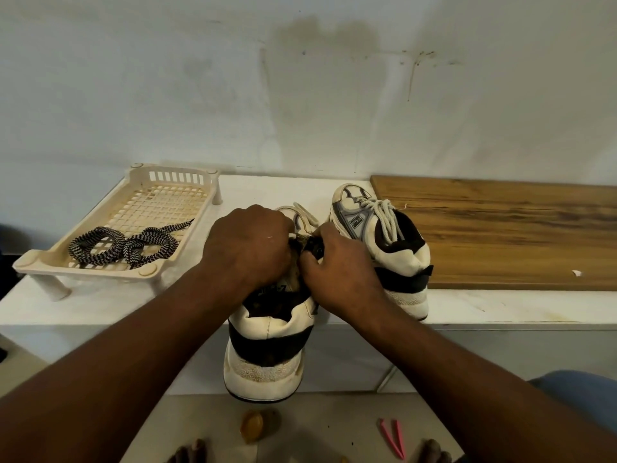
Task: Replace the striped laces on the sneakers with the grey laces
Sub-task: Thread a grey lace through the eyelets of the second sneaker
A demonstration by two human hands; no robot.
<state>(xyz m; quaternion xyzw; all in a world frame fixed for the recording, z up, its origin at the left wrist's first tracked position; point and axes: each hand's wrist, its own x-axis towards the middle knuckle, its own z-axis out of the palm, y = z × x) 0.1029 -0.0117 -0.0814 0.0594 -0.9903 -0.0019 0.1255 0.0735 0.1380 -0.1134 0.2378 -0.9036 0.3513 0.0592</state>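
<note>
With the striped laces lying in the tray and the far sneaker already wearing grey laces, the left hand and right hand are pinching, fingers curled, at the throat of the near sneaker, probably finishing its lacing.

Seemingly a plain home room: stained white plaster wall, low white ledge, brown wooden board.
</note>
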